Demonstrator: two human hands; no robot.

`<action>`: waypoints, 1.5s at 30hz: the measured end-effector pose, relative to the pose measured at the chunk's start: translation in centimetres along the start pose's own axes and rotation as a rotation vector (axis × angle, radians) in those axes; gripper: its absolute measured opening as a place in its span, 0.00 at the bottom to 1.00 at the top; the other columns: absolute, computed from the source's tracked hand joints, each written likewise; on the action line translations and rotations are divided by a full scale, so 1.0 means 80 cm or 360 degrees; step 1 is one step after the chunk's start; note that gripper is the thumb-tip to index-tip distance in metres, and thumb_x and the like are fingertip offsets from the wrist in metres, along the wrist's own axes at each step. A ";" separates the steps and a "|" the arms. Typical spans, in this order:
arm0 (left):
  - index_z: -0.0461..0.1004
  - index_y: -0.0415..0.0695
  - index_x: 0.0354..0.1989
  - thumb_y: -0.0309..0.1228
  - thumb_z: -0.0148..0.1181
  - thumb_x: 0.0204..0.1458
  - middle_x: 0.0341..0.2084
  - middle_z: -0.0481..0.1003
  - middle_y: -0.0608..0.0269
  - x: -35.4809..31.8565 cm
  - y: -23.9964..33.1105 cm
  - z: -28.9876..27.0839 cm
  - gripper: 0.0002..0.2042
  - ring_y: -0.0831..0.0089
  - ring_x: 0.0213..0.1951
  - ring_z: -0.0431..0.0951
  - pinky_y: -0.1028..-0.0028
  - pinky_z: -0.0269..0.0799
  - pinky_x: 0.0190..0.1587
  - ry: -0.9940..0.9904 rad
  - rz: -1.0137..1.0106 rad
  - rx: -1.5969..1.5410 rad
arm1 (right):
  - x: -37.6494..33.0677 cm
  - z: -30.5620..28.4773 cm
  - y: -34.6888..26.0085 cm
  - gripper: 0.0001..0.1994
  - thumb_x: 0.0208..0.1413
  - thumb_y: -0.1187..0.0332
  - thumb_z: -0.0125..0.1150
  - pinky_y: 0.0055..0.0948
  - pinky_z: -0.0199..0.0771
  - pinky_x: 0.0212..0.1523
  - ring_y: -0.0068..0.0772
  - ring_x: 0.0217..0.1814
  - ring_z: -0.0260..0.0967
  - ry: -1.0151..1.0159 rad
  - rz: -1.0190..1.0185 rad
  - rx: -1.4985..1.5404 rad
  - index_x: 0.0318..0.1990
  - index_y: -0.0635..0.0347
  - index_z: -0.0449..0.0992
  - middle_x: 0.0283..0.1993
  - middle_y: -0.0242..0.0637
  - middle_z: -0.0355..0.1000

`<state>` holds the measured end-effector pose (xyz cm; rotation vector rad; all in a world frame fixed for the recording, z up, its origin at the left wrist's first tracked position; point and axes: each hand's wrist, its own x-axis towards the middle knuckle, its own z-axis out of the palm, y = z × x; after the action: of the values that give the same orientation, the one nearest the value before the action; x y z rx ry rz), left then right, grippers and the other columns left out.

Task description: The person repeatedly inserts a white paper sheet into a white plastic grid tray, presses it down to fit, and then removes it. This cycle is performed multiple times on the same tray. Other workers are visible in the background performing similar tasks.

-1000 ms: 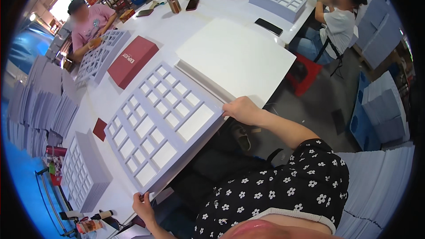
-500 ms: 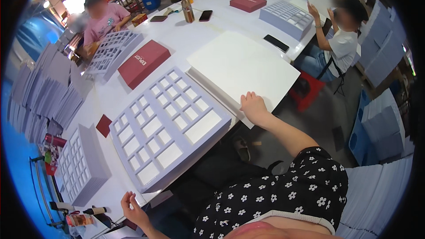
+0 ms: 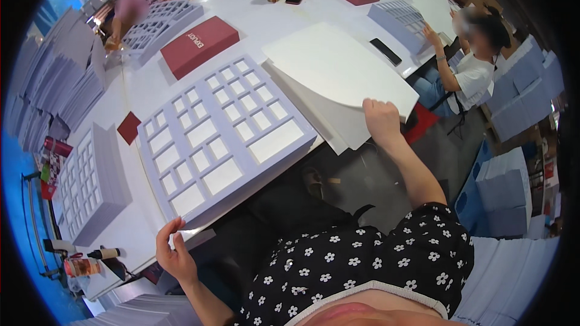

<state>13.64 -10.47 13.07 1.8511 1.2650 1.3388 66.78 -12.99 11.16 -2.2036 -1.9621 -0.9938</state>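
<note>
My right hand [image 3: 383, 123] is closed on the near edge of a large white sheet [image 3: 332, 63]. That edge is bent up, and more white sheets [image 3: 323, 122] lie beneath it. Left of this stack sits a thick pale-lavender foam tray [image 3: 192, 116] with many rectangular cut-outs, white showing inside them. My left hand [image 3: 175, 253] is off the table edge near the tray's closest corner, fingers apart and holding nothing.
A red box [image 3: 199, 45] and a small dark-red card [image 3: 128, 128] lie beyond the tray. More foam trays [image 3: 90, 184] are stacked at left. A phone [image 3: 385, 52] lies past the sheets. Two people work across the table, one lifting a white sheet [image 3: 426, 3].
My right hand has taken hold of the top white sheet and lifted its near edge, moving right. My left hand stays near the tray corner. The head view has shifted.
</note>
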 end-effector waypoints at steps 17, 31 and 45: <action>0.78 0.35 0.42 0.23 0.57 0.59 0.35 0.80 0.55 0.017 0.019 0.039 0.07 0.67 0.39 0.80 0.73 0.72 0.44 -0.0197 0.0037 -0.0062 | -0.181 0.102 0.066 0.14 0.64 0.67 0.56 0.37 0.76 0.39 0.33 0.40 0.74 0.0160 0.2529 0.2799 0.53 0.63 0.70 0.45 0.38 0.75; 0.61 0.33 0.63 0.46 0.38 0.70 0.52 0.73 0.44 0.051 -0.006 0.016 0.26 0.59 0.50 0.77 0.63 0.73 0.51 0.0233 -0.0539 -0.1145 | 0.031 -0.005 -0.050 0.11 0.66 0.68 0.54 0.23 0.70 0.34 0.20 0.35 0.70 -0.0683 0.1367 0.3392 0.54 0.56 0.69 0.40 0.29 0.73; 0.58 0.37 0.63 0.28 0.52 0.63 0.48 0.72 0.52 0.056 -0.009 -0.028 0.22 0.68 0.38 0.78 0.70 0.73 0.25 -0.0028 -0.0934 -0.0934 | 0.111 -0.017 -0.102 0.12 0.64 0.70 0.56 0.23 0.72 0.42 0.19 0.42 0.70 -0.0752 0.0414 0.2928 0.51 0.66 0.72 0.42 0.33 0.75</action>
<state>11.66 -6.40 15.26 0.9871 1.1211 1.1816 58.86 -4.03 13.28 -1.2973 -1.3147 1.1160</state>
